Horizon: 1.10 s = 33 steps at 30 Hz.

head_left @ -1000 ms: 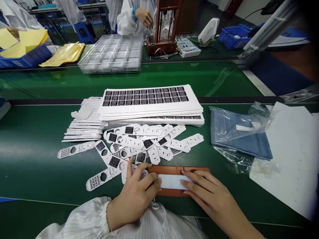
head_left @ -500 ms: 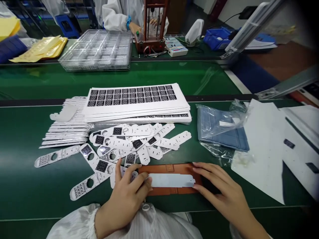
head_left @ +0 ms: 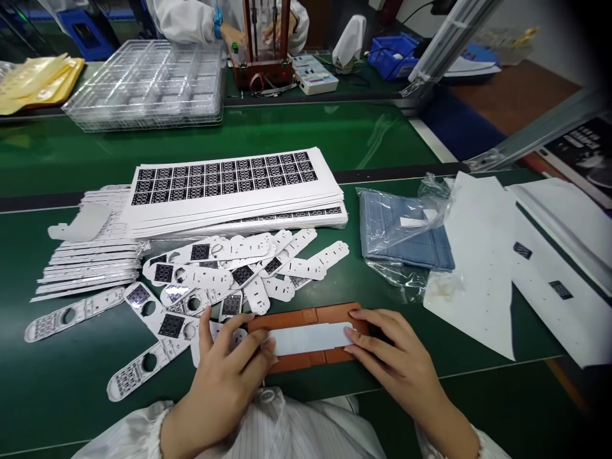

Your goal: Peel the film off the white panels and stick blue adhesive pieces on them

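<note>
Head cam: L hand (head_left: pixel 224 376) pinches the 6 o'clock pale strip (head_left: pixel 310 338)'s left end, R hand (head_left: pixel 406 357) its right end; strip lies on brown holder (head_left: pixel 306 315), label pile (head_left: pixel 234 274) at 11 o'clock of it.

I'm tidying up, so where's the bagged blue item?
In the head view, the bagged blue item is at right, between the printed sheets and the white paper.

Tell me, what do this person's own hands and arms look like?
The left hand and right hand are bare, with no gloves or rings to be seen. The left sleeve is white and loose, with a gathered cuff at the wrist. The right sleeve, also white, shows only at the bottom edge, behind a bare wrist.
</note>
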Motion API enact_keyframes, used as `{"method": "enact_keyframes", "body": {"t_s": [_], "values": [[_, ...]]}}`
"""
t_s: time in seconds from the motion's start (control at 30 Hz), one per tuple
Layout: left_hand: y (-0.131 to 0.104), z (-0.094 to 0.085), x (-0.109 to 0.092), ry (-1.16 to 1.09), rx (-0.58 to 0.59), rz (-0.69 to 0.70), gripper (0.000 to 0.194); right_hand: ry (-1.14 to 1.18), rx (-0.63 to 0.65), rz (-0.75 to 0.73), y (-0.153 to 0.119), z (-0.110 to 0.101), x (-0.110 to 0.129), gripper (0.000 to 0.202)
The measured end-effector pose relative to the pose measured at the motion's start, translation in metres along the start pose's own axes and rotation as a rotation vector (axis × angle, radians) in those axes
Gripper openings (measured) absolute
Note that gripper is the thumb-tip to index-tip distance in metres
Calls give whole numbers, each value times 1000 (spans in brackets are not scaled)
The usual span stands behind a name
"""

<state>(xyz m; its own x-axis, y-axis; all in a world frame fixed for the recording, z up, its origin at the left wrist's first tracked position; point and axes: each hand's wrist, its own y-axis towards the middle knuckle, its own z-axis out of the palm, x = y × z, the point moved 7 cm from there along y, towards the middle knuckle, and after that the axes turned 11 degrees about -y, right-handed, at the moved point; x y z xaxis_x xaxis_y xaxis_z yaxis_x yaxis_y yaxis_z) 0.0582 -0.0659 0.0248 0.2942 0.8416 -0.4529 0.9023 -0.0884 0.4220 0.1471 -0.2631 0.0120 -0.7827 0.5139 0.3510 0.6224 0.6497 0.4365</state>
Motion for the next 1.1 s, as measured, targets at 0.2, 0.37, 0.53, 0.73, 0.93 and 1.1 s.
{"method": "enact_keyframes", "body": {"t_s": [0.2, 0.37, 0.53, 0.73, 0.93, 1.1], "values": [[2, -1, -1, 19, 11, -3, 9, -44, 59, -21, -3, 4, -1, 24], [5, -3, -2, 10, 23, -12, 20, -119, 67, -40, -5, 2, -1, 25], [4, -5, -2, 22, 7, 10, 15, -80, 31, -82, -12, -3, -2, 27], [3, -5, -4, 17, 0, 41, 13, -75, -32, 12, -14, -8, -3, 30], [3, -6, 0, 14, 36, 37, 15, -108, 1, 23, 2, -1, 6, 18], [1, -9, -1, 30, 44, 58, 14, -92, -20, 22, 7, 1, 7, 15]]}}
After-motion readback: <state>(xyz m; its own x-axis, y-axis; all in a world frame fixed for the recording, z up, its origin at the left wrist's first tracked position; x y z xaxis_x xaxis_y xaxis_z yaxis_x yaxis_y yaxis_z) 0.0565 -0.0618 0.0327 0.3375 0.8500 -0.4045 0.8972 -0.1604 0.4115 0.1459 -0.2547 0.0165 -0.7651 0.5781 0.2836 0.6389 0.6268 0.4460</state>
